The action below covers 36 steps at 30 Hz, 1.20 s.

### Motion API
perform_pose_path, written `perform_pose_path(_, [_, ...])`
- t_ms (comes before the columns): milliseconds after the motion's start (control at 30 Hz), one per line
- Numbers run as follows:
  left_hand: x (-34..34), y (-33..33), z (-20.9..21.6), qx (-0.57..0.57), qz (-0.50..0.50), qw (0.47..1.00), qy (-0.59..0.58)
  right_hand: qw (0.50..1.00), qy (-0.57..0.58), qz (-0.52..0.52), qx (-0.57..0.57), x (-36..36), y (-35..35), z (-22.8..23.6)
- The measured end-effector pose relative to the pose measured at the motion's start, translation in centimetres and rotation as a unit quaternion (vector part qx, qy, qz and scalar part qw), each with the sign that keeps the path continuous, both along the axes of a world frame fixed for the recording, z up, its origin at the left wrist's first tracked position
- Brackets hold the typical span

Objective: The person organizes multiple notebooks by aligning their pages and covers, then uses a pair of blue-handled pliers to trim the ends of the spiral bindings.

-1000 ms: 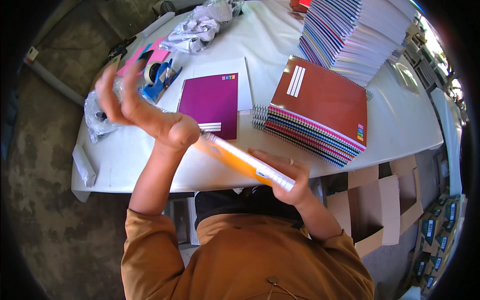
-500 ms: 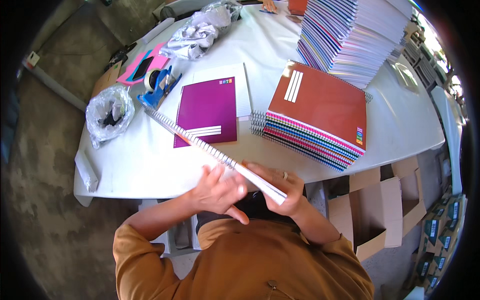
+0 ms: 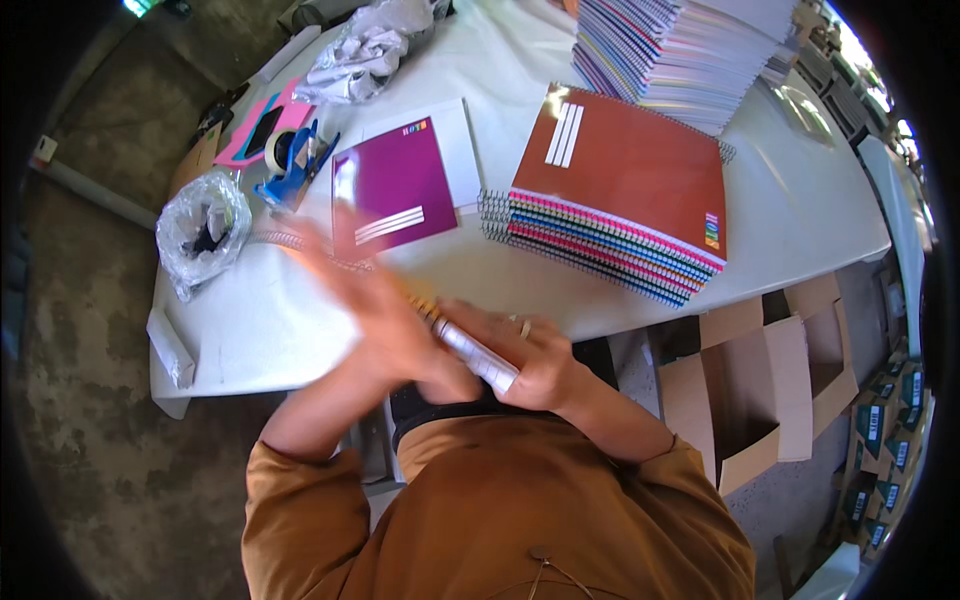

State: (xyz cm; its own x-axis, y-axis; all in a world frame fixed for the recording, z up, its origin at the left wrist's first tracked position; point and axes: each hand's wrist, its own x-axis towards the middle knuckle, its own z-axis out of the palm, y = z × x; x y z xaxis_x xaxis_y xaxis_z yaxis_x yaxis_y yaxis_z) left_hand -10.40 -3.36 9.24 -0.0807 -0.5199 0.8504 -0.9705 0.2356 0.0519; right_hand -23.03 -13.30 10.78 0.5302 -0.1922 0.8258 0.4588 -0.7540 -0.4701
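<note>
A spiral-bound notebook (image 3: 480, 358) is held edge-on in front of my body, tilted so its far end points to the upper left. My right hand (image 3: 535, 362), with a ring on one finger, grips its near end. My left hand (image 3: 375, 315) is smeared by motion. Its fingers look stretched out along the spiral edge, and it covers much of the notebook. Beyond lies a purple notebook (image 3: 395, 185) on top of a white sheet (image 3: 458, 150). To the right stands a stack of spiral notebooks with a brown cover (image 3: 620, 165) uppermost.
A taller notebook pile (image 3: 690, 60) rises behind the stack. On the table's left are a blue tape dispenser (image 3: 292, 165), a dark phone (image 3: 264, 130), and a clear plastic bag (image 3: 203, 230). Crumpled plastic (image 3: 360, 60) lies at the back. Open cardboard boxes (image 3: 740, 400) stand at the lower right.
My left hand has swept up and left along the held notebook. My right hand and the notebook have shifted slightly left and up. The whole view has moved a little.
</note>
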Motion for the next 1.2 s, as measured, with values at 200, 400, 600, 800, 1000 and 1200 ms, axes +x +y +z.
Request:
perform_pose_path(200, [3.4, 3.6, 1.6, 0.430, -0.276, 0.839, 0.185, 0.998, 0.028, 0.020, 0.048, 0.3, -0.3, -1.4])
perform_pose_path(400, [-1.6, -0.1, -1.1, -0.017, -0.043, 0.995, -0.083, 0.989, 0.026, 0.058, 0.133, 0.6, -0.7, -0.9])
perform_pose_path(600, [-5.6, -4.8, 0.0, 0.004, 0.312, 0.944, 0.110, 0.996, 0.014, 0.026, 0.083, 0.9, -0.6, -1.1])
perform_pose_path(800, [-2.3, -1.7, 7.6, 0.131, 0.026, 0.991, -0.028, 0.981, 0.052, 0.043, 0.179, 0.6, -1.7, -1.3])
perform_pose_path(1000, [-3.0, -0.8, 12.9, 0.268, -0.001, 0.963, -0.024, 0.967, 0.102, 0.093, 0.215, -0.8, -1.1, 1.4])
perform_pose_path(1200, [-2.8, -1.5, 15.7, 0.274, -0.046, 0.960, -0.044, 0.943, 0.221, 0.135, 0.210, -2.9, -1.8, 4.1])
